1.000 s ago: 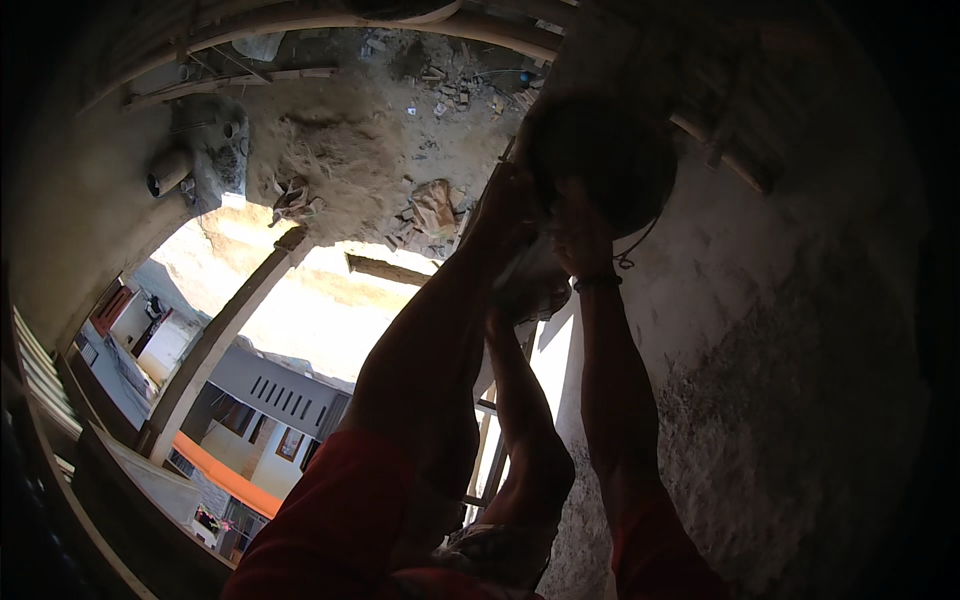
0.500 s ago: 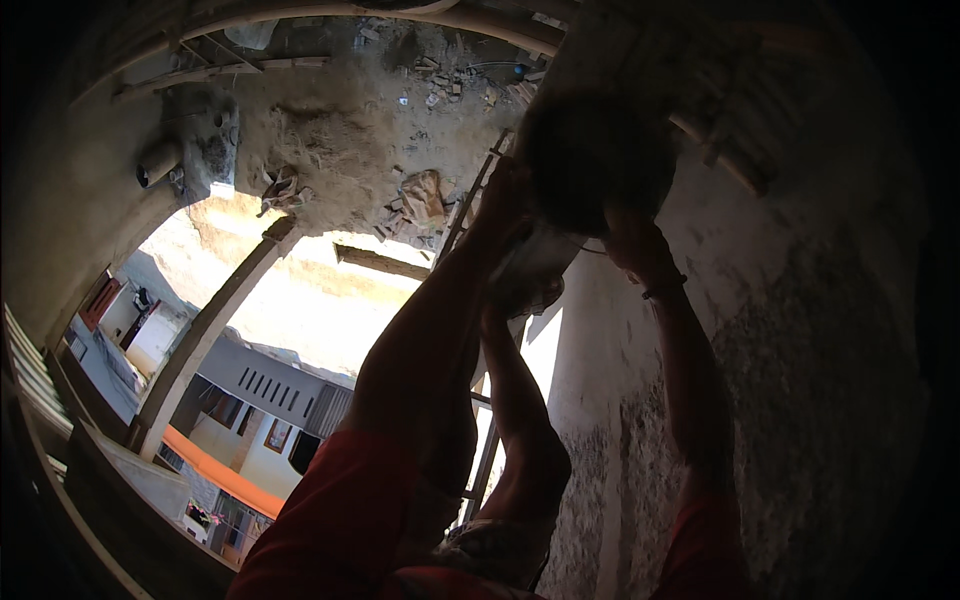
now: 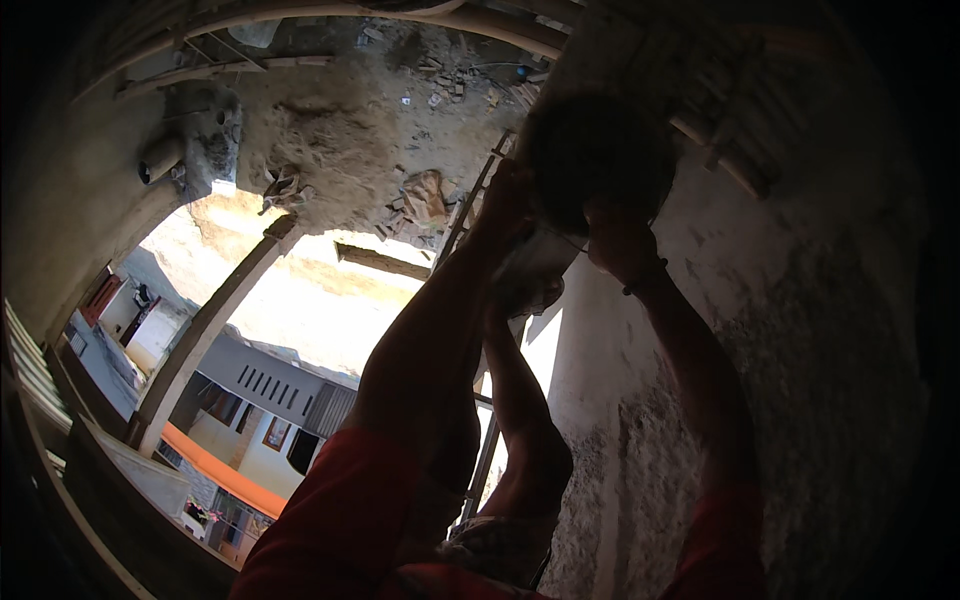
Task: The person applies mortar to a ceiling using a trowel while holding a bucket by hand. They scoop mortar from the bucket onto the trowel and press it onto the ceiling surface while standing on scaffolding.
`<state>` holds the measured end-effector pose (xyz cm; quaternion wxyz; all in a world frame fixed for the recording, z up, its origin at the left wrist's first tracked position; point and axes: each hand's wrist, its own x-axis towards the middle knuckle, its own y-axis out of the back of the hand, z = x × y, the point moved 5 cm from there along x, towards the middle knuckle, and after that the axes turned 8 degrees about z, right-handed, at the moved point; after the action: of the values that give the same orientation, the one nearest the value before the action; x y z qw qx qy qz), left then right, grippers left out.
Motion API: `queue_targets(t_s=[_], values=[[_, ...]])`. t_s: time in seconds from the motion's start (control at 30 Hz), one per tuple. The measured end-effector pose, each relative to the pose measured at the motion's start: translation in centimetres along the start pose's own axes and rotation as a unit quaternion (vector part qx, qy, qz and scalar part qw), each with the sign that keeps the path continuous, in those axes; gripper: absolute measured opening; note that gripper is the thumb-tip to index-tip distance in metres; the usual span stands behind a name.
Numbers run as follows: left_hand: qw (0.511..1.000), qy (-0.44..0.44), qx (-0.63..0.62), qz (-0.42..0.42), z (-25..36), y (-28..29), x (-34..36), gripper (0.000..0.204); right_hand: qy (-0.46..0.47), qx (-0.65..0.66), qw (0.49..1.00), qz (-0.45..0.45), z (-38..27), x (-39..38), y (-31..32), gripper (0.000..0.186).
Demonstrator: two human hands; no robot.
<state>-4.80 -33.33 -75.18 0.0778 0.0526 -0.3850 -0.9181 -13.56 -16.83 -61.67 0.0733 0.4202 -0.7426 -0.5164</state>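
A dark, round bucket-like container [image 3: 600, 150] with a thin handle sits in deep shadow over a narrow plank [image 3: 572, 40] at the upper right. My left hand [image 3: 505, 205] is curled at the container's left side; what exactly its fingers grip is too dark to make out. My right hand [image 3: 620, 235] is closed at the container's lower rim, by the handle, with a dark band on its wrist. Below the container my bent leg [image 3: 520, 440] and foot [image 3: 530, 295] show between my red-sleeved forearms.
A rough wall [image 3: 820, 380] rises at the right, with wooden slats [image 3: 730, 160] above. Rubble [image 3: 425, 200] and dirt lie on the ground at the upper left. A post [image 3: 205, 335], a pipe [image 3: 160, 160] and houses with an orange canopy [image 3: 220, 470] show beyond the ledge.
My right hand moved right along the container's lower rim since a second ago, then slightly back left, its forearm now angled further out. My left hand stays nearly in place.
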Motion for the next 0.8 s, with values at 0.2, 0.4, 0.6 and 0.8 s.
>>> queue_targets(t_s=[0.2, 0.4, 0.6, 0.8], values=[[0.963, 0.177, -0.195, -0.052, -2.0, -1.7, -0.9, 0.024, -0.068, -0.042, 0.968, -0.237, -0.3, 0.0, 4.5, 0.034], [0.797, 0.432, -0.422, 0.026, -4.9, -0.3, -2.6, 0.020, -0.073, -0.029, 0.981, -0.179, 0.9, 5.6, 7.0, 0.024], [1.000, 0.014, -0.013, 0.008, -2.7, 1.8, -0.7, 0.026, 0.043, -0.133, 0.989, -0.045, -2.6, 2.8, -0.6, 0.032], [0.986, 0.111, -0.122, 0.032, -3.8, 1.6, -0.9, 0.026, -0.035, -0.029, 0.984, -0.172, -2.2, 3.2, -2.2, 0.037]])
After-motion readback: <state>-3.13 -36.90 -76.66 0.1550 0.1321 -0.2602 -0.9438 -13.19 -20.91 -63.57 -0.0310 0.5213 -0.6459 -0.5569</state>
